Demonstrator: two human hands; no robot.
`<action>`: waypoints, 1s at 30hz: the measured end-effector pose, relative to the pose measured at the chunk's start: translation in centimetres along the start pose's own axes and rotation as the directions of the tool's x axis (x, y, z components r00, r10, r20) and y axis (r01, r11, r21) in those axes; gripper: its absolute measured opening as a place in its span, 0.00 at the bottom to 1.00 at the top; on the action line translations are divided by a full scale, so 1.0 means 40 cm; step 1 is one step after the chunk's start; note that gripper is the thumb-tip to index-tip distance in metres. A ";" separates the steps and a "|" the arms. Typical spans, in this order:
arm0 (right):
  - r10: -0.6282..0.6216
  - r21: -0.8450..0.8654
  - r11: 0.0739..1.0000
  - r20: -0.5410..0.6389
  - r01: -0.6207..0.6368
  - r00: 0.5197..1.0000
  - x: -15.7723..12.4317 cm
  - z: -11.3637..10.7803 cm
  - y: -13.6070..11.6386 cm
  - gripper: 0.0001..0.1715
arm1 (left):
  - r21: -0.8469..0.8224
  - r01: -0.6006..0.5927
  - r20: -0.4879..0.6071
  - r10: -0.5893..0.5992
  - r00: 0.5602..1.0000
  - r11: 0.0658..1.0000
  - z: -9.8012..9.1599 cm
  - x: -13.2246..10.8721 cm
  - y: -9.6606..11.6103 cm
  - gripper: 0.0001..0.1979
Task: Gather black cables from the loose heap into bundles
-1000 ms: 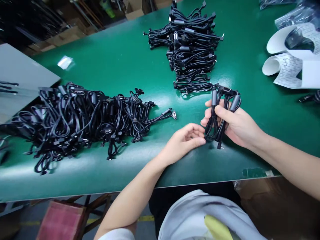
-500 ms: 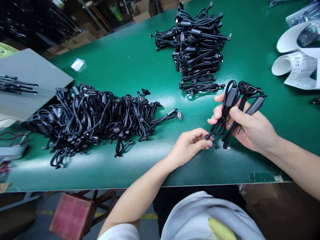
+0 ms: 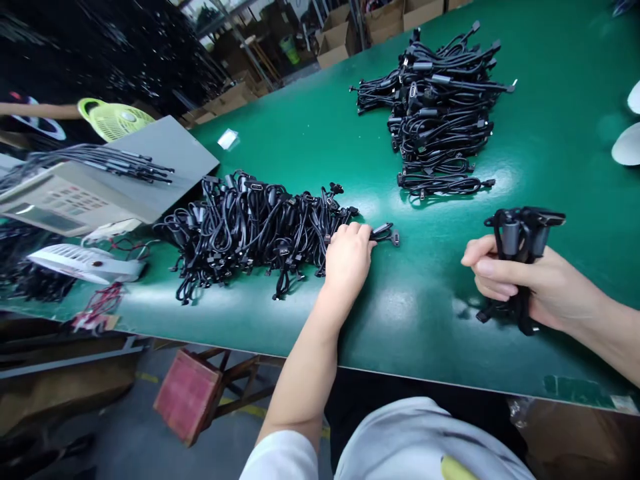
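My right hand (image 3: 535,283) is closed around folded black cables (image 3: 511,241), held upright above the green table. Their thick grey-black barrels and flat connector ends stick up over my fingers, while the lower ends hang below the fist. At the right end of a long pile of bundled black cables (image 3: 250,220), my left hand (image 3: 349,252) lies over a single bundled cable (image 3: 387,235), fingers curled down on it. That cable's connector end shows to the right of my thumb. Part of my left fingers' grip is hidden by the back of the hand.
A second stack of bundled black cables (image 3: 440,113) lies on the table's far side. To the left are a grey box-like device (image 3: 75,193) with keys, a white fan-like item (image 3: 85,263) and a yellow-green fan (image 3: 115,119). A red stool (image 3: 187,393) stands below the table edge.
My left hand has left the cables in my right hand and moved left to the pile's end. My right hand has tightened and turned the cables upright. The view has swung left.
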State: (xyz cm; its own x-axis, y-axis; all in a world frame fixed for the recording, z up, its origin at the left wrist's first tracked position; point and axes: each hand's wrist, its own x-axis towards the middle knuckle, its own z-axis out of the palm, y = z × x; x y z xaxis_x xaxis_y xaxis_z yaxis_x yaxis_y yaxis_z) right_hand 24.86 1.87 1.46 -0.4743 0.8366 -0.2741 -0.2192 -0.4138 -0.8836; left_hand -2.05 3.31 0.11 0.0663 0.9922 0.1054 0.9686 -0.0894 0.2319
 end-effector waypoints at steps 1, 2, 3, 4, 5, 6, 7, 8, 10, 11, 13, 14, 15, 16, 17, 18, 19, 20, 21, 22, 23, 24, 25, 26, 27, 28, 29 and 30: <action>0.025 -0.010 1.000 -0.013 -0.025 1.000 0.002 0.001 0.005 0.12 | -0.106 -0.004 -0.010 0.003 1.000 0.994 -0.002 -0.002 0.007 0.08; 0.042 -0.021 0.999 -0.038 -0.043 0.998 0.005 0.003 0.011 0.13 | -0.275 -0.012 -0.018 0.008 1.000 0.961 -0.005 -0.007 0.019 0.08; 0.050 -0.033 0.998 -0.063 -0.052 0.997 0.008 0.005 0.016 0.13 | -0.482 -0.014 -0.010 0.011 1.000 0.876 -0.008 -0.014 0.037 0.08; 0.050 -0.041 0.998 -0.081 -0.053 0.995 0.012 0.008 0.023 0.14 | -0.684 0.007 0.024 0.013 1.000 0.729 -0.009 -0.023 0.057 0.09; 0.047 -0.043 0.998 -0.087 -0.051 0.995 0.015 0.011 0.030 0.16 | -0.840 0.054 0.081 0.026 0.996 0.540 -0.008 -0.032 0.078 0.12; 0.046 -0.038 0.998 -0.075 -0.049 0.996 0.017 0.014 0.038 0.18 | -0.931 0.118 0.143 0.047 0.989 0.346 -0.005 -0.042 0.099 0.14; 0.050 -0.030 0.998 -0.048 -0.051 0.998 0.017 0.018 0.046 0.20 | -0.966 0.181 0.196 0.063 0.979 0.182 0.001 -0.050 0.118 0.17; 0.061 -0.024 0.998 -0.018 -0.061 0.998 0.017 0.023 0.055 0.21 | -0.970 0.233 0.237 0.066 0.969 0.063 0.008 -0.058 0.135 0.20; 0.098 -0.033 0.995 0.020 -0.097 0.995 0.012 0.033 0.073 0.22 | -0.952 0.300 0.299 0.038 0.954 -0.054 0.024 -0.069 0.161 0.23; 0.120 -0.043 0.992 0.038 -0.119 0.992 0.008 0.038 0.081 0.22 | -0.943 0.326 0.325 0.022 0.946 -0.070 0.031 -0.074 0.169 0.24; 0.167 -0.056 0.985 0.079 -0.163 0.983 0.000 0.047 0.092 0.22 | -0.928 0.367 0.367 0.012 0.930 -0.059 0.040 -0.079 0.177 0.26; 0.183 -0.060 0.982 0.104 -0.178 0.978 -0.004 0.051 0.095 0.22 | -0.925 0.376 0.375 0.022 0.927 -0.051 0.041 -0.080 0.176 0.25; 0.194 -0.066 0.980 0.135 -0.186 0.972 -0.006 0.052 0.096 0.22 | -0.925 0.376 0.374 0.045 0.926 -0.049 0.040 -0.079 0.173 0.25; 0.199 -0.076 0.979 0.160 -0.189 0.967 -0.008 0.053 0.094 0.22 | -0.931 0.361 0.357 0.068 0.932 -0.055 0.037 -0.077 0.168 0.24; 0.200 -0.092 0.978 0.179 -0.186 0.963 -0.010 0.051 0.091 0.21 | -0.940 0.336 0.330 0.086 0.940 -0.067 0.032 -0.074 0.160 0.23; 0.198 -0.114 0.977 0.194 -0.178 0.961 -0.011 0.049 0.086 0.21 | -0.948 0.307 0.300 0.091 0.950 -0.084 0.026 -0.070 0.152 0.22; 0.194 -0.138 0.976 0.208 -0.167 0.959 -0.011 0.046 0.081 0.21 | -0.953 0.284 0.276 0.088 0.957 -0.106 0.020 -0.064 0.142 0.21; 0.190 -0.165 0.974 0.220 -0.155 0.957 -0.012 0.042 0.075 0.21 | -0.954 0.271 0.263 0.079 0.962 -0.126 0.013 -0.058 0.133 0.21; 0.187 -0.192 0.971 0.227 -0.145 0.956 -0.013 0.039 0.070 0.21 | -0.954 0.265 0.259 0.066 0.964 -0.138 0.007 -0.053 0.124 0.21; 0.186 -0.219 0.966 0.231 -0.135 0.955 -0.013 0.037 0.065 0.21 | -0.954 0.265 0.259 0.057 0.964 -0.139 0.002 -0.048 0.116 0.21; 0.187 -0.245 0.961 0.233 -0.129 0.954 -0.014 0.035 0.062 0.22 | -0.955 0.268 0.262 0.060 0.963 -0.128 -0.002 -0.044 0.109 0.21; 0.190 -0.267 0.956 0.233 -0.125 0.954 -0.015 0.034 0.060 0.23 | -0.957 0.269 0.263 0.070 0.962 -0.107 -0.006 -0.042 0.104 0.20; 0.194 -0.284 0.951 0.236 -0.123 0.952 -0.015 0.033 0.058 0.23 | -0.960 0.271 0.265 0.080 0.961 -0.077 -0.008 -0.041 0.101 0.19; 0.197 -0.295 0.948 0.240 -0.122 0.951 -0.015 0.033 0.058 0.24 | -0.961 0.273 0.268 0.089 0.959 -0.045 -0.010 -0.041 0.099 0.18; 0.199 -0.304 0.945 0.245 -0.120 0.949 -0.015 0.033 0.057 0.24 | -0.961 0.275 0.272 0.099 0.957 -0.017 -0.012 -0.041 0.098 0.18; 0.202 -0.311 0.943 0.251 -0.119 0.947 -0.015 0.033 0.058 0.24 | -0.962 0.274 0.273 0.107 0.956 0.006 -0.013 -0.042 0.097 0.18; 0.207 -0.316 0.941 0.258 -0.120 0.944 -0.015 0.033 0.058 0.24 | -0.962 0.272 0.274 0.112 0.955 0.026 -0.013 -0.042 0.097 0.18; 0.210 -0.316 0.941 0.262 -0.122 0.942 -0.015 0.033 0.059 0.24 | -0.962 0.271 0.274 0.116 0.955 0.041 -0.014 -0.043 0.097 0.18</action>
State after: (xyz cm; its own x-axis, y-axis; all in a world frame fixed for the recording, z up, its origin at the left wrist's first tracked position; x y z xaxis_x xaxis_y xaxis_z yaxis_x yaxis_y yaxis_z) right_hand 23.51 -0.06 0.05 -0.7165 0.6069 -0.3441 0.1212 -0.3775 -0.9181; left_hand 1.46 1.22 1.37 0.2410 0.9608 -0.1371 -0.1723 0.1814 0.9682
